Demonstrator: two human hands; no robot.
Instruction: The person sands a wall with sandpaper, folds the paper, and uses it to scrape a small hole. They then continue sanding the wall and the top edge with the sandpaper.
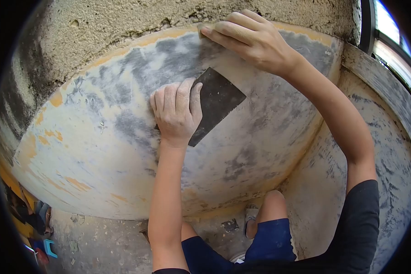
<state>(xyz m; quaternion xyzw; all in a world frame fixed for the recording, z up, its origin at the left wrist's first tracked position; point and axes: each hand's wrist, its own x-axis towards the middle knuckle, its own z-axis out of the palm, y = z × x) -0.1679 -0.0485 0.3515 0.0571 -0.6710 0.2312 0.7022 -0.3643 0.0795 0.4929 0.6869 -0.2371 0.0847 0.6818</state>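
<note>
My left hand [176, 112] sits near the middle of the frame, fingers curled down and pressing a dark sheet of sandpaper [217, 102] flat against the dusty, grey-and-yellow patched wall [100, 141] — the sheet juts out to the right from under my knuckles. My right hand [251, 39] reaches to the upper centre, fingers stretched out nearly straight and resting on the wall's top edge, just below the rough concrete [123, 18], gripping nothing I can make out. Lower down, my blue shorts [269, 239] show above the gritty floor [100, 242].
</note>
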